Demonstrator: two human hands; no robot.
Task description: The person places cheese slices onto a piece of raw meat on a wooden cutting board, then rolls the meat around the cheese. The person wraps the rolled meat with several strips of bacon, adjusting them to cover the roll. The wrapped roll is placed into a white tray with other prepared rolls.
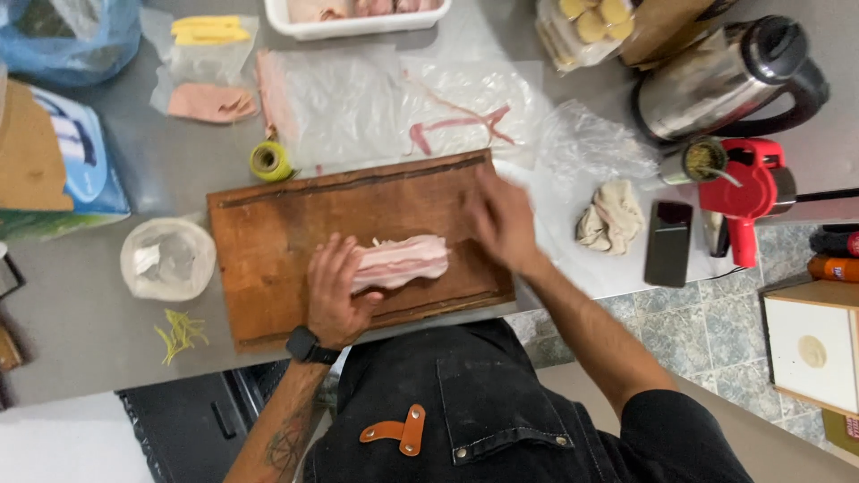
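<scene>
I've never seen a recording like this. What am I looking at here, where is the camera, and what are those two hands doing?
There is no machine here: a person wears a camera on the head, so the single picture looks straight down at their own two bare hands and dark apron. The left hand, with a black watch on the wrist, rests on a stack of pink sliced meat lying on a wooden cutting board. The right hand is blurred above the board beside the slices, so I cannot tell whether it grips anything. Around the board on the grey counter lie clear plastic bags, a yellow-green tape roll, a metal kettle, a black phone and a crumpled cloth.
</scene>
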